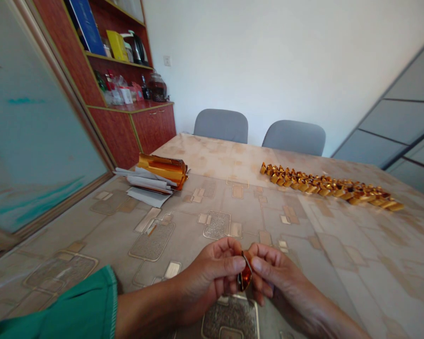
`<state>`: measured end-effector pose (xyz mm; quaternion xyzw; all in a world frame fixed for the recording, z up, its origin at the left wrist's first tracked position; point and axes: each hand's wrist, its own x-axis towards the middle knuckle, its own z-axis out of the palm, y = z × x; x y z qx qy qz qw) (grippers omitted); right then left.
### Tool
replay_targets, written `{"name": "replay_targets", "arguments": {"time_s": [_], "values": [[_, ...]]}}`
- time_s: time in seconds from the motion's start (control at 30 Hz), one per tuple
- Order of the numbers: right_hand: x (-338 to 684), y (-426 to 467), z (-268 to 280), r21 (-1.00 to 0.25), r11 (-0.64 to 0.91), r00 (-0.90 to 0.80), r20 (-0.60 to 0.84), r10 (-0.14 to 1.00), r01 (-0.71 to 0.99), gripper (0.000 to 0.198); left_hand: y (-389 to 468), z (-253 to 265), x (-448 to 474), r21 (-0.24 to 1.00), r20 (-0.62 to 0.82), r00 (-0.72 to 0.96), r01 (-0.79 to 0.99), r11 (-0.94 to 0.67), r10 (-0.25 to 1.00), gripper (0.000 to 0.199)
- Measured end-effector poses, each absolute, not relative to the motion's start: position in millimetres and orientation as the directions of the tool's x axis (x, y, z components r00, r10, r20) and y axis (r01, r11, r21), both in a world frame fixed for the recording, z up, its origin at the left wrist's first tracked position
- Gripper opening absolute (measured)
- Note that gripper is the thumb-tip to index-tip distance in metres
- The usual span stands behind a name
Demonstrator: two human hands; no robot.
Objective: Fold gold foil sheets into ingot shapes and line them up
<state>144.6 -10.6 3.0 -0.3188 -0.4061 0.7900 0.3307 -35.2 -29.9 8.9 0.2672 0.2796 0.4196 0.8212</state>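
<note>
Between my two hands, over the near part of the table, is a small folded piece of gold foil paper (pixel 246 275). My left hand (pixel 215 268) pinches its left edge between thumb and fingers. From the other side, my right hand (pixel 273 268) grips the right edge with thumb and forefinger. The foil piece stands roughly upright, partly opened, with a shiny orange-gold inside. Farther off to the right, several folded gold foil pieces (pixel 325 186) lie in long rows. At the left lies a curled stack of gold foil sheets (pixel 162 169) with pale paper sheets (pixel 150 188) beside it.
A patterned cloth covers the table (pixel 183 226). Two grey chairs (pixel 221 125) stand at its far side before a white wall. A red-brown cabinet (pixel 155 125) with bottles and a kettle is at the back left, near a glass sliding door (pixel 38 122).
</note>
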Motion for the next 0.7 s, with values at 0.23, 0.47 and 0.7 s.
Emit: {"name": "replay_targets", "arguments": {"time_s": [0.23, 0.47, 0.7], "values": [[140.9, -10.8, 6.1, -0.854, -0.444, -0.523, -0.257, 0.813, -0.272, 0.039, -30.1, 4.6, -32.6, 0.674, -0.247, 0.462, -0.55, 0.493, 0.852, 0.043], [142.0, -11.9, 2.2, -0.852, -0.429, -0.514, -0.235, 0.825, -0.299, 0.035, -31.1, 12.6, -32.6, 0.718, -0.206, 0.497, -0.509, 0.475, 0.843, 0.044], [140.8, -13.2, 4.2, -0.856, -0.442, -0.525, -0.255, 0.812, -0.268, 0.035, -30.7, 12.5, -30.1, 0.744, -0.241, 0.439, -0.49, 0.455, 0.866, 0.043]]}}
